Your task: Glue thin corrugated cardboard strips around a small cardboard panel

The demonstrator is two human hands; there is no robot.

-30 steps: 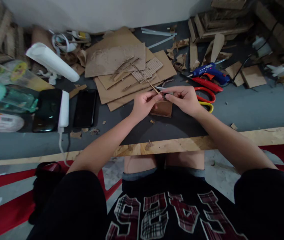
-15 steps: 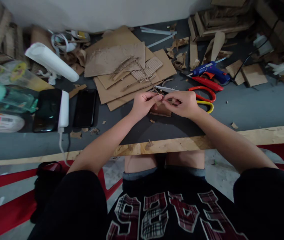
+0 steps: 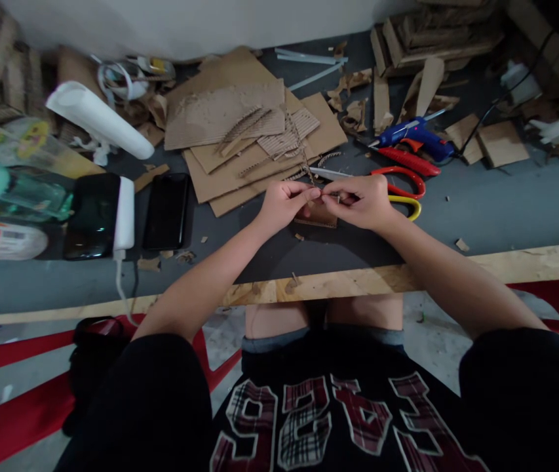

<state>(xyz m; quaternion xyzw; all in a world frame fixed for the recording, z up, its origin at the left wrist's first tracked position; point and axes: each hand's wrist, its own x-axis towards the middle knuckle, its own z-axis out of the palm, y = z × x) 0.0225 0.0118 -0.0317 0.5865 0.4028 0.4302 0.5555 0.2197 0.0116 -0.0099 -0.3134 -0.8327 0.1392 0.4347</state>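
Observation:
A thin strip of corrugated cardboard [image 3: 305, 155] rises from between my fingertips, over the stacked cardboard sheets [image 3: 220, 178]. My left hand [image 3: 285, 204] pinches its lower end between thumb and forefinger. My right hand [image 3: 360, 200] is closed on the same end, its fingertips meeting those of the left. Below the hands lies a small cardboard piece [image 3: 319, 215], partly covered by them. Scissors with red and yellow handles [image 3: 407, 183] lie beside and partly behind my right hand.
A blue glue gun [image 3: 419, 139] and a red-handled tool [image 3: 409, 161] lie at right. On the left are a black phone [image 3: 166, 211], a white power bank [image 3: 124, 213] and bottles. Glue sticks [image 3: 308, 59] and cardboard scraps lie at the back. The wooden table edge [image 3: 333, 285] is nearest me.
The strip's upper part has swung from leaning left to standing more upright. Both hands stay almost in place, fingertips still together.

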